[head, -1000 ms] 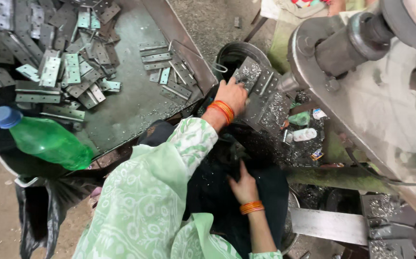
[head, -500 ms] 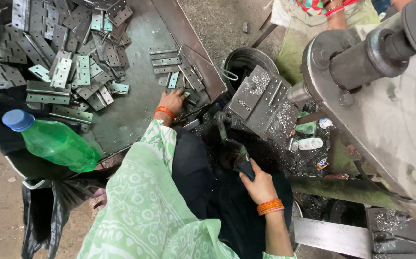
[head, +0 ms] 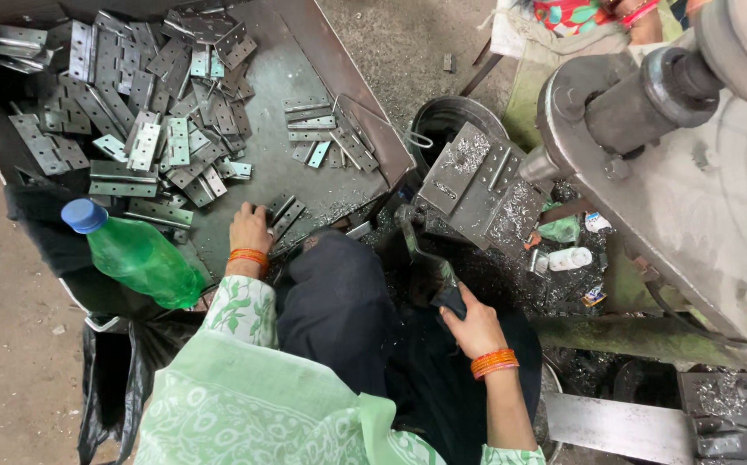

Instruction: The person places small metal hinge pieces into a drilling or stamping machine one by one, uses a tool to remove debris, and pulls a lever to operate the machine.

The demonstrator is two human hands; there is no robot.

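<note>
A small metal hinge [head: 283,213] on the tray [head: 322,77] is being picked up by the left hand [head: 249,231]. The machine's handle [head: 425,258] is gripped by the right hand [head: 475,325]. A big pile of hinges [head: 132,129] is left.

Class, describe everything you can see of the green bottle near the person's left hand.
The green bottle is translucent plastic with a blue screw cap, shut. It lies tilted, cap toward the upper left, at the near edge of the metal tray, over dark cloth. The left hand is close by but apart from it.
</note>
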